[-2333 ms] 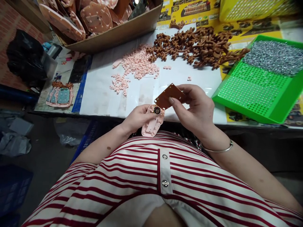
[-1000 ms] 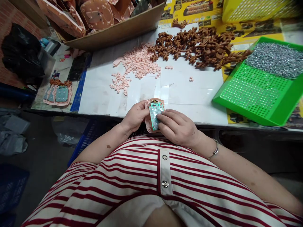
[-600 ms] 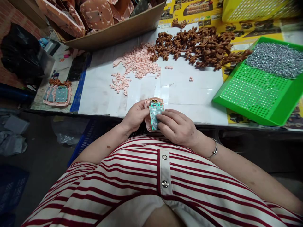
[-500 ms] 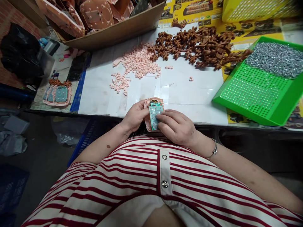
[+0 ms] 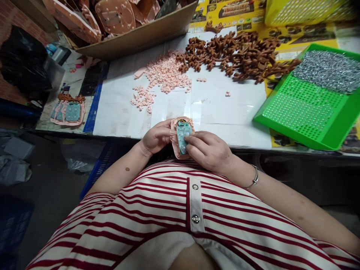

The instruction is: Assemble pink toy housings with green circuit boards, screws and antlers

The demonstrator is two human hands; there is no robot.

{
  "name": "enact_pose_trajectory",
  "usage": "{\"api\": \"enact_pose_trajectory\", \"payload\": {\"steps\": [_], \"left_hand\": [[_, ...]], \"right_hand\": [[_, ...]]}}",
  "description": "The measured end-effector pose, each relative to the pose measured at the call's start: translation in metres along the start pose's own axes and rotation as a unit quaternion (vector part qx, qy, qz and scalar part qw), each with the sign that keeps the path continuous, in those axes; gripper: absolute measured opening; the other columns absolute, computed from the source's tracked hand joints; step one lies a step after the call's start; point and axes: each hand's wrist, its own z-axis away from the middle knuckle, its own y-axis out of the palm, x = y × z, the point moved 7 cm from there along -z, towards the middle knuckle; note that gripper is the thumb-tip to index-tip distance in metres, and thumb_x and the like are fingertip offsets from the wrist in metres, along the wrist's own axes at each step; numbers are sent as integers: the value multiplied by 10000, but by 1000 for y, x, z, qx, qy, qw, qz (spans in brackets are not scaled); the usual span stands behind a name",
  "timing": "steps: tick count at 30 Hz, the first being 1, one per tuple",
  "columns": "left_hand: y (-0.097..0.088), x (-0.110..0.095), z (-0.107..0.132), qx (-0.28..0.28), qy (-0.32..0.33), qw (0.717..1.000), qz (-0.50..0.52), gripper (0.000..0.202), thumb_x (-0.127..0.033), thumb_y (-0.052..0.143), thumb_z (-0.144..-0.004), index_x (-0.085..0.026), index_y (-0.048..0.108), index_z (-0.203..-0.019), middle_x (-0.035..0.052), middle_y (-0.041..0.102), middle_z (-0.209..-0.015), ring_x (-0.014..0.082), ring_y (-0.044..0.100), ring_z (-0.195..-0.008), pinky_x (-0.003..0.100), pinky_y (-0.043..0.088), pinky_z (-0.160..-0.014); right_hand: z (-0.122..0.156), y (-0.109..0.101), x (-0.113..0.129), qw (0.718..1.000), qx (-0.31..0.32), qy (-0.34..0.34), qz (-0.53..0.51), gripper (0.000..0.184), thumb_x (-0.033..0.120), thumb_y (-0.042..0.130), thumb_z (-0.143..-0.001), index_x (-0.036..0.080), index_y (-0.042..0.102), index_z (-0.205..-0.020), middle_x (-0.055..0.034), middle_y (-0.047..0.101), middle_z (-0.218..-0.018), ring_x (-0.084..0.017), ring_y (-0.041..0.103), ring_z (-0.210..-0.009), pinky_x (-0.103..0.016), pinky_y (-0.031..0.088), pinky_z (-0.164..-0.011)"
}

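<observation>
At the table's near edge I hold a pink plastic shell between both hands. A small green circuit board lies inside it. My left hand grips the shell's left side with curled fingers. My right hand covers the shell's right side, and its fingertips press on the board. A black round part shows at the shell's top end.
A heap of small pink pieces and a pile of brown antler-shaped parts lie on the white sheet. A green perforated tray with silver screws sits at the right. A cardboard box of pink shells stands behind; another assembled shell lies at the left.
Earlier my right hand held a brown board above the shell. It now lies in the shell, green side up, under my fingertips. Since then both hands have barely shifted.
</observation>
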Motion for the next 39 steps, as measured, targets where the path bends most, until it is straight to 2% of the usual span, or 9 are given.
{"api": "enact_pose_trajectory", "payload": {"steps": [3, 6, 9, 12, 18, 25, 31, 34, 39], "left_hand": [[0, 1, -2, -49, 2, 998, -27, 388, -258, 816, -690, -127, 717, -1041, 58, 750, -903, 160, 680, -803, 274, 507, -804], [2, 1, -3, -78, 7, 996, -30, 334, -227, 815, -686, -124, 705, -984, 35, 736, -859, 139, 662, -780, 276, 503, -829], [3, 2, -4, -68, 17, 997, -40, 308, -239, 794, -702, -129, 711, -978, 43, 740, -907, 153, 670, -832, 281, 505, -842], [2, 1, -3, -56, 38, 996, -56, 343, -235, 792, -691, -141, 725, -1014, 53, 748, -977, 180, 679, -921, 283, 502, -861], [7, -7, -2, -26, 59, 997, -44, 502, -182, 835, -636, -190, 716, -1123, 62, 727, -1163, 221, 653, -1121, 309, 477, -986], [21, -11, -10, 19, 55, 997, -48, 437, -200, 794, -688, -180, 696, -1114, 60, 730, -1091, 214, 678, -1031, 282, 496, -886], [30, -6, -18, 48, 55, 997, -7, 630, -159, 838, -658, -246, 631, -1247, 46, 674, -1250, 217, 633, -1146, 317, 460, -1003], [34, -6, -25, 38, 70, 997, -8, 587, -169, 827, -694, -253, 627, -1239, 35, 658, -1273, 203, 616, -1173, 311, 445, -1027], [32, 3, -34, 2, 33, 999, -22, 608, -144, 802, -678, -228, 611, -1249, 32, 685, -1156, 189, 641, -1056, 305, 467, -954]], "right_hand": [[-1, 6, 2, 999, 38, 0, -17, 193, 225, 558, -984, 209, 671, -828, -63, 762, -908, -176, 627, -792, -334, 568, -768], [0, 8, 1, 998, 40, 7, -54, 206, 356, 592, -977, 181, 688, -924, -110, 761, -989, -206, 663, -887, -378, 580, -841], [3, 9, -9, 995, 27, 67, -74, 476, 507, 611, -939, 130, 634, -1229, -187, 720, -1192, -280, 661, -1105, -460, 571, -954], [4, 19, -19, 987, 69, 121, -75, 744, 588, 624, -897, 56, 506, -1403, -263, 639, -1326, -354, 609, -1231, -537, 555, -996], [0, 17, -20, 992, 78, 94, -35, 678, 496, 613, -936, 21, 502, -1408, -269, 622, -1354, -362, 566, -1305, -524, 542, -1050], [-1, 10, -28, 991, 79, 105, -8, 677, 499, 620, -930, 9, 522, -1387, -271, 631, -1343, -359, 586, -1264, -517, 552, -1032], [1, 2, -40, 989, 41, 138, -25, 738, 548, 621, -912, 12, 500, -1404, -280, 624, -1334, -356, 579, -1255, -532, 554, -1008], [5, 4, -45, 986, 55, 156, -31, 746, 539, 607, -922, 20, 469, -1440, -283, 602, -1363, -359, 548, -1299, -547, 530, -1046], [14, 11, -50, 980, 69, 184, -34, 754, 560, 622, -904, 8, 500, -1404, -287, 598, -1358, -363, 566, -1268, -536, 544, -1034]]}}
